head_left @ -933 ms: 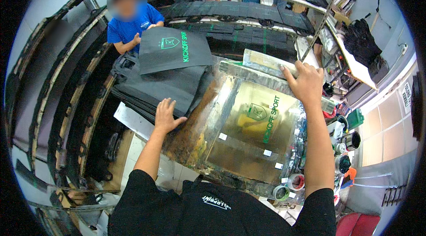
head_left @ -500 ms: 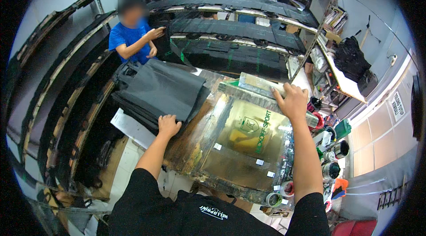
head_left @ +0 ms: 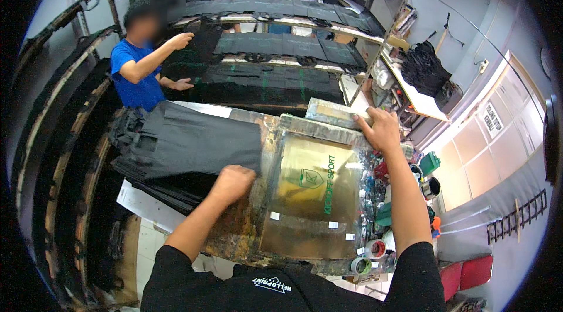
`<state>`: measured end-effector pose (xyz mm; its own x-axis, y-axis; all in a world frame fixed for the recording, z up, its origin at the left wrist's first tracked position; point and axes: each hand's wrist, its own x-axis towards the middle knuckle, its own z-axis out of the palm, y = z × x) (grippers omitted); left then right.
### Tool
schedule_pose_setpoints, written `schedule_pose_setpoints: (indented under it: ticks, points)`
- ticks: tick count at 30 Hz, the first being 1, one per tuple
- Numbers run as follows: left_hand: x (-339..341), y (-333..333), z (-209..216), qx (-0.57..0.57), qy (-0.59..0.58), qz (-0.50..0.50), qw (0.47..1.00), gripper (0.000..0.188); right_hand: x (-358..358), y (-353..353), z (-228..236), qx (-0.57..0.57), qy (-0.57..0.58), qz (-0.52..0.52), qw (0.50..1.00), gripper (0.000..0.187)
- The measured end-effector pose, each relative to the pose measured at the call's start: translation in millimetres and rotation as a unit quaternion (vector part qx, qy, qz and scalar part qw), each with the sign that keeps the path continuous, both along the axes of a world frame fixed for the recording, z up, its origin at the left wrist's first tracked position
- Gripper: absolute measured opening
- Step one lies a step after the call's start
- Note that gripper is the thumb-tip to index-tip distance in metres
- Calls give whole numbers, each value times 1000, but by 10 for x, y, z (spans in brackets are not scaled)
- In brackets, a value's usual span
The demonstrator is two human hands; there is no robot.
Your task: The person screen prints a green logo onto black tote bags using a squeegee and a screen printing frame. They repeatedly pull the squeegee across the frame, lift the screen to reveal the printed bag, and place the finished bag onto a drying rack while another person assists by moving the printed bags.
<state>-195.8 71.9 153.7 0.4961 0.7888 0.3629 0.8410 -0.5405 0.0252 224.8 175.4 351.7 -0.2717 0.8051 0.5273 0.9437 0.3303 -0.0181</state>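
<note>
My left hand (head_left: pixel 236 183) is closed at the near right corner of the top black fabric bag (head_left: pixel 205 136), which lies on a thick stack of the same. A dark gap shows under that bag's near edge. To the right, a silkscreen frame (head_left: pixel 311 240) lies flat, its yellowish mesh bearing a green emblem and lettering. My right hand (head_left: pixel 382 129) is closed around the frame's far right edge, thumb towards a pale squeegee (head_left: pixel 329 110) resting along the far bar. Its fingertips are partly hidden.
Across the stack stands a person in a blue shirt (head_left: pixel 134 71), arms raised. Racks (head_left: pixel 281 48) of black bags curve behind and left. Tape rolls (head_left: pixel 374 248) and ink pots (head_left: pixel 430 187) crowd the right side. Other people work at the back.
My left hand has closed at the bag's corner, and the top bag has shifted right towards the frame. My right hand stays at the frame's far edge. The person in blue has spread their hands.
</note>
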Motion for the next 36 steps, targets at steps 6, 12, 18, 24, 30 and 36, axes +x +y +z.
schedule_pose_setpoints:
  ticks: [6, 12, 18, 24, 30, 36]
  points:
    - [1483, -125, -733, -117, -44, -109, 986, 13, -6, 106, -35, -26, 12, -7, 1000, 60]
    - [2629, -301, -1893, -164, -82, -116, 976, 51, -6, 107, -42, -35, 0, -12, 999, 65]
    - [2206, -504, -1736, -225, -36, -166, 959, 107, 129, 78, -233, 3, 36, 25, 999, 65]
    - [2060, -665, -1803, -236, 4, -96, 967, 121, 94, 154, -177, 22, 39, 37, 998, 69]
    - [2948, -558, -1809, -233, -40, -74, 969, 120, 136, 202, -200, 24, 25, 50, 998, 68]
    - [2995, -682, -1837, -238, -40, -74, 968, 120, 164, 166, -209, 6, 31, 54, 998, 70]
